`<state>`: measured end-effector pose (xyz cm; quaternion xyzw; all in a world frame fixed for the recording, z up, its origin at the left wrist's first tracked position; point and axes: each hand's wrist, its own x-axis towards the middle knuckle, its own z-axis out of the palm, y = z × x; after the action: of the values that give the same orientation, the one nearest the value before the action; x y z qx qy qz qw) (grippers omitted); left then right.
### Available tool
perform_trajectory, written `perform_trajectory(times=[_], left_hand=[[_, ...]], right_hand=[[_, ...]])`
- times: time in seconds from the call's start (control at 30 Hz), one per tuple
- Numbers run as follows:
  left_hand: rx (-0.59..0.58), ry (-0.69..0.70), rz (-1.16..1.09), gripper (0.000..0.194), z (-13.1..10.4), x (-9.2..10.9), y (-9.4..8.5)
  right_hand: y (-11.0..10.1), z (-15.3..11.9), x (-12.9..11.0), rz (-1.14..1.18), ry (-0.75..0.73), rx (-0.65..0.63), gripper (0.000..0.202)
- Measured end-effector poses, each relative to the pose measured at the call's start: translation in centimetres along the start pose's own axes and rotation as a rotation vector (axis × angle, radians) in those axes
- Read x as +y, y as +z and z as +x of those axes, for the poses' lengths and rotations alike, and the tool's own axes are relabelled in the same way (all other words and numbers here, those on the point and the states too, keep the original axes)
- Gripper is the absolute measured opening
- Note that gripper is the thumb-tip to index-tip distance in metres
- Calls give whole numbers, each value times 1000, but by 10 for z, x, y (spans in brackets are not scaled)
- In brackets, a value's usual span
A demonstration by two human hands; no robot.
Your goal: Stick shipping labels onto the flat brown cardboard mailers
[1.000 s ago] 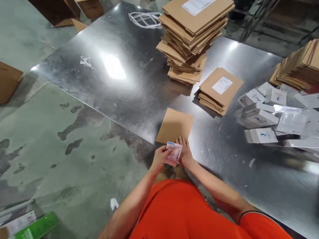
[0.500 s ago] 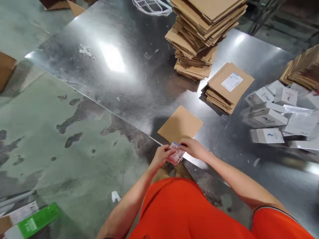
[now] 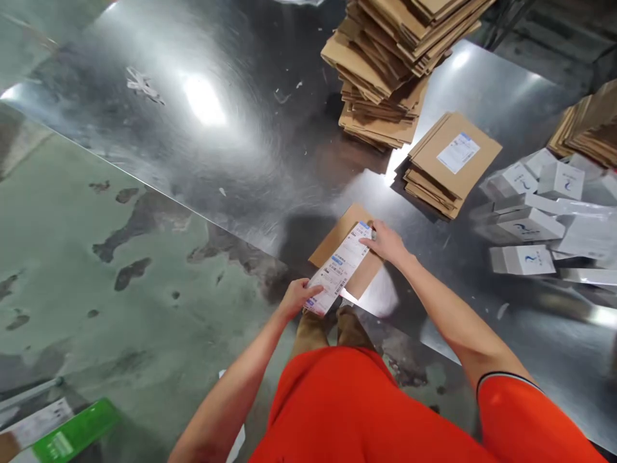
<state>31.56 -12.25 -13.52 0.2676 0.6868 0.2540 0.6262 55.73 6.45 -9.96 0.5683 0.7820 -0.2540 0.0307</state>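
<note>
Counting two hands, one person, both busy with one label strip (image 3: 340, 267). Left hand (image 3: 295, 298): gripping lower end, thumb on top. Right hand (image 3: 387, 244): pinching upper end, thumb across it. Stretched slantwise between the two, over one brown envelope (image 3: 365, 275); at least two printed panels on it. Can't tell if touching the envelope. Lower end past the near edge of the metal surface (image 3: 250, 161).

Also on surface: three brown stacks. One short stack (image 3: 429, 168), right of the envelope, with one white label (image 3: 457, 153) on top. One tall stack (image 3: 393, 71) behind, cut off by top of view. One right-edge stack (image 3: 588, 125), partly out of view. Just in front of that, a pile of white boxes (image 3: 530, 225): four with readable blue-ish logos, others overlapping, total unclear. One clump of white strapping (image 3: 143, 85), far left. On floor (image 3: 159, 334), lower left: one green box (image 3: 80, 431).
</note>
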Motion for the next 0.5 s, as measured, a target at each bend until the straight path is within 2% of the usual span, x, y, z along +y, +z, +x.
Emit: perform_trajectory(times=[0.2, 0.27, 0.37, 0.43, 0.5], left_hand=[[12, -29, 50, 35, 8, -17, -2], [15, -38, 89, 33, -4, -28, -9], [-5, -53, 166, 33, -39, -41, -26], [-54, -10, 204, 34, -61, -39, -34], [-137, 101, 233, 28, -67, -24, -35]], right_hand=[[1, 7, -7, -81, 29, -47, 49], [0, 4, -10, -118, 85, -29, 59], [5, -5, -18, -153, 136, 84, 74], [17, -11, -26, -122, 52, 179, 67], [36, -14, -34, -57, -38, 255, 56]])
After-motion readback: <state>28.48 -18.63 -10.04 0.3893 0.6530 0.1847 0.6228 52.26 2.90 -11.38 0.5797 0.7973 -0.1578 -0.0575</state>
